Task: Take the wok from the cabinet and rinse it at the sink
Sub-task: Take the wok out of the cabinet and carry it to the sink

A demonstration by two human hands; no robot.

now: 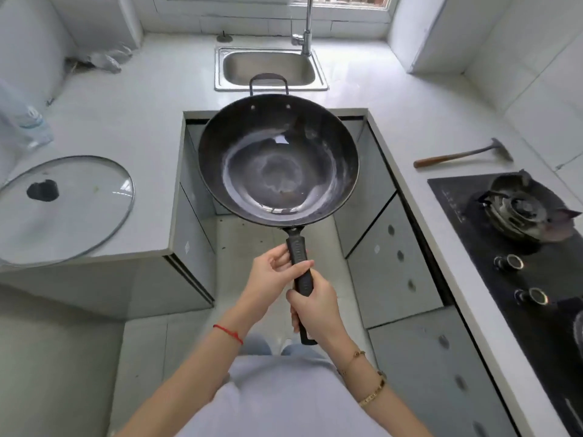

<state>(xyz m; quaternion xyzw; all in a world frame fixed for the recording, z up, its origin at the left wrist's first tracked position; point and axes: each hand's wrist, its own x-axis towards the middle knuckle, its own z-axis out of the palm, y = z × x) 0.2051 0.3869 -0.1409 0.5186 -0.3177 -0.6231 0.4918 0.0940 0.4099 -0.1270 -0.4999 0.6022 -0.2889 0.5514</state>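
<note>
A large black wok [277,159] with a long black handle and a small loop handle at its far side hangs level in the air in front of me, above the floor between the counters. My right hand [317,309] grips the lower part of the long handle. My left hand [274,272] holds the handle higher up, thumb across it. The steel sink [271,68] sits in the counter straight ahead, beyond the wok, with its tap [305,29] at the back right. The wok's inside is bare with pale marks.
A glass lid [63,206] lies on the left counter. On the right counter lie a hammer [463,154] and a black gas hob [520,234] with a burner and knobs. Grey cabinet fronts [397,257] line both sides of the narrow floor.
</note>
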